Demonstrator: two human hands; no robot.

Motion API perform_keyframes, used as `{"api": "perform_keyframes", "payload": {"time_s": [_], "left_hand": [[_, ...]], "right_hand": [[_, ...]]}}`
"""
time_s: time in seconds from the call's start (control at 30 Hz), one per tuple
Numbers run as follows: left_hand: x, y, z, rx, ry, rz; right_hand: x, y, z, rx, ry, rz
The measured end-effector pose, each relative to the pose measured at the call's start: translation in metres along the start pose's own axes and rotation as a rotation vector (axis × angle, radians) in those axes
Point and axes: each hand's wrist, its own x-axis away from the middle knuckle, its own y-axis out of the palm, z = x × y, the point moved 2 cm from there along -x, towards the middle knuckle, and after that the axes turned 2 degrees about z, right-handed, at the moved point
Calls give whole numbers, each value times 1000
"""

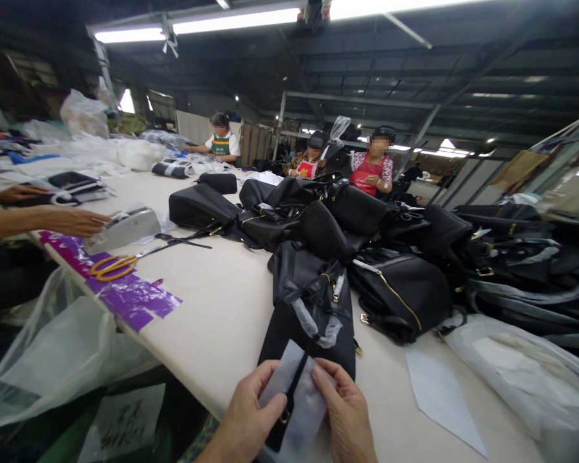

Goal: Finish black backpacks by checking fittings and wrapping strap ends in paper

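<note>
Low in the view, my left hand (255,408) is closed, its thumb pressing on a black strap (289,402) with a gold-coloured buckle. Beneath the strap lies a translucent white sheet (306,411), also in that hand's grip. My right hand (342,408) pinches the sheet's right edge between thumb and fingers. Just beyond both hands, a black bag (289,321) lies on the table, its handle (313,325) wrapped in clear film and its zipper gold. The strap's lower end is partly hidden by my left hand.
More black bags (400,292) are heaped across the table (207,289). Yellow-handled scissors (113,267) lie on purple tape at the left edge. A co-worker's hand (77,222) touches a grey piece. A plastic bag (525,366) sits right, beside a white sheet (444,395).
</note>
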Motion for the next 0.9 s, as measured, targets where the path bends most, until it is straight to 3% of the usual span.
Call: {"api": "perform_keyframes", "payload": {"time_s": [0.37, 0.6, 0.9], "left_hand": [[0, 6, -3, -62, -52, 0], [-2, 4, -7, -2, -79, -21], [2, 3, -2, 25, -54, -29]], "right_hand": [[-2, -5, 5, -15, 2, 22], [-2, -12, 22, -74, 18, -130], [-4, -10, 22, -58, 17, -97]]}}
